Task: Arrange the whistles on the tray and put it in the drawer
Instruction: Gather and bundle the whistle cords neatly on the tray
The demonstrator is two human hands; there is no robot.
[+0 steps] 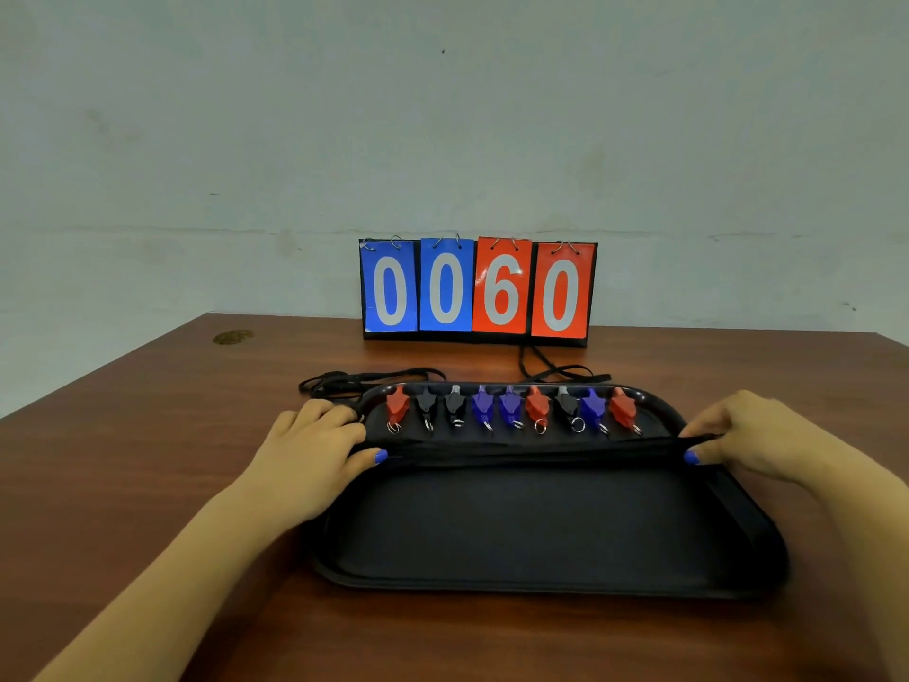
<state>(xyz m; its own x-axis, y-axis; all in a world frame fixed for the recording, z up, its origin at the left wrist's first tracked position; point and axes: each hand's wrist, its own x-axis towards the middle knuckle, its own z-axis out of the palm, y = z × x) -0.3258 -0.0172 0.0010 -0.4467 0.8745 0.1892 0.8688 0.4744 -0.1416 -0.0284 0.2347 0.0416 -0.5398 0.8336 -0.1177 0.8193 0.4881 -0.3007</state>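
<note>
Whistles (511, 408) sit in a single row along the far edge of a black tray (541, 534), between the two hands and a little beyond the fingertips. There are nine of them, red, black and blue mixed: a red one nearest the left hand, then two black, two blue, a red, a black, a blue, and a red one nearest the right hand. Each has a small metal ring at the end that points toward the person. The near part of the tray, below the hands, is bare.

A bundle of black cords (531, 447) is stretched straight across the tray from hand to hand, just on the near side of the whistles. The left hand (315, 445) pinches its end at the tray's left rim; the right hand (738, 435) pinches the other end at the right rim. Both are closed on the cords, thumbs with blue nails pressing down.

More loose cords (354, 379) lie tangled on the counter (147, 460) just beyond the left hand. Further back, well past both hands, a flip scoreboard (477, 290) stands against the wall, its blue and red cards reading 0060.
</note>
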